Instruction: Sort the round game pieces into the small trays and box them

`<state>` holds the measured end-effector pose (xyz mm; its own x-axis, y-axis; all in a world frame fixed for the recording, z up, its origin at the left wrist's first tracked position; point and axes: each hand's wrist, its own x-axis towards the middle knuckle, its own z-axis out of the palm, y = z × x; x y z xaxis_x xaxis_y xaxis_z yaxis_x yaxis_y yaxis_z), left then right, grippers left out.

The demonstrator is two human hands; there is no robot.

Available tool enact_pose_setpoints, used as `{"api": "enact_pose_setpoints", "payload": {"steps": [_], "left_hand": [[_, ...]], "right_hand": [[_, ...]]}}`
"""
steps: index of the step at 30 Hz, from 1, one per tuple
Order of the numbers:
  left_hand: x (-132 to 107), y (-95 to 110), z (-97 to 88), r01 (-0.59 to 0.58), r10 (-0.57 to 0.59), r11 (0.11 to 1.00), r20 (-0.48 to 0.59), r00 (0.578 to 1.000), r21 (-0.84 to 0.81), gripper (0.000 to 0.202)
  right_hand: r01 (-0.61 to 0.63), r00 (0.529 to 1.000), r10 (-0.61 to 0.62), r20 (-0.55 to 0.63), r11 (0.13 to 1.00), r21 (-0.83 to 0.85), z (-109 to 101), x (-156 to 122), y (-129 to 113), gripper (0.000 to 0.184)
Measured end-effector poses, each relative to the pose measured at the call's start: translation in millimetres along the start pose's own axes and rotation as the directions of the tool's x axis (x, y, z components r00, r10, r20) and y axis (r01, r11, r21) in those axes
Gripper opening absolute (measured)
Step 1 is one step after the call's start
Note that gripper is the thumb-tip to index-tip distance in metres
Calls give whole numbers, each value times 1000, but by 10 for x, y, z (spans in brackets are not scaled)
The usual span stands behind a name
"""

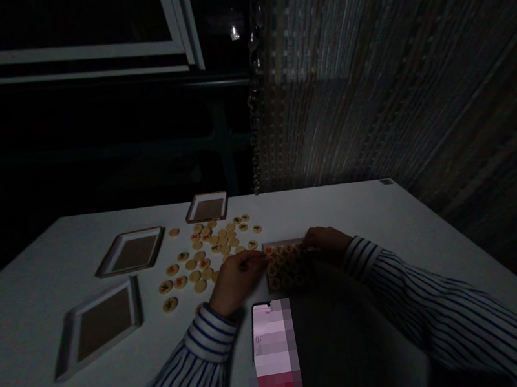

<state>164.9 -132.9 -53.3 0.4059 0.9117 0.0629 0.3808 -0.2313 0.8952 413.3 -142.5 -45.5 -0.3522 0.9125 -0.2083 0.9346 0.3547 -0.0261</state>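
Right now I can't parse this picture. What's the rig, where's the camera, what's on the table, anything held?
No machine here: you see a person's own left hand and right hand, bare, in striped sleeves. The single picture comes from a camera worn on the head, looking forward and down.

On the white table, a small box with rows of marked discs sits between the hands. Loose discs lie scattered to the left, near three shallow trays. A partly pixelated phone lies in front.

The hands' fingers are at the box's far corners, one hand each side. It's too dark to tell whether they grip anything.
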Motion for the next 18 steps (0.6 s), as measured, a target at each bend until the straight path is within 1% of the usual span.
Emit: {"api": "enact_pose_setpoints", "payload": {"steps": [4,8,12,15,18], "left_hand": [[-13,15,-8,-4,4,1000,-3,1000,-7,34],[-22,35,-18,-8,8,1000,16,1000,0,32],[-22,51,-21,2,-2,1000,16,1000,16,29],[-22,43,-17,1,-1,1000,25,1000,14,29],[-23,15,-14,-14,13,1000,23,1000,18,29]], "right_hand": [[-9,1000,9,-1,1000,-21,-4,-5,-7,32],[-3,1000,3,1,999,-36,-38,-8,-27,32],[-22,1000,23,5,998,-58,-87,-16,-72,31],[-28,999,30,17,996,-80,-111,-30,-105,29],[-28,1000,28,3,997,-74,-114,-38,-116,29]]}}
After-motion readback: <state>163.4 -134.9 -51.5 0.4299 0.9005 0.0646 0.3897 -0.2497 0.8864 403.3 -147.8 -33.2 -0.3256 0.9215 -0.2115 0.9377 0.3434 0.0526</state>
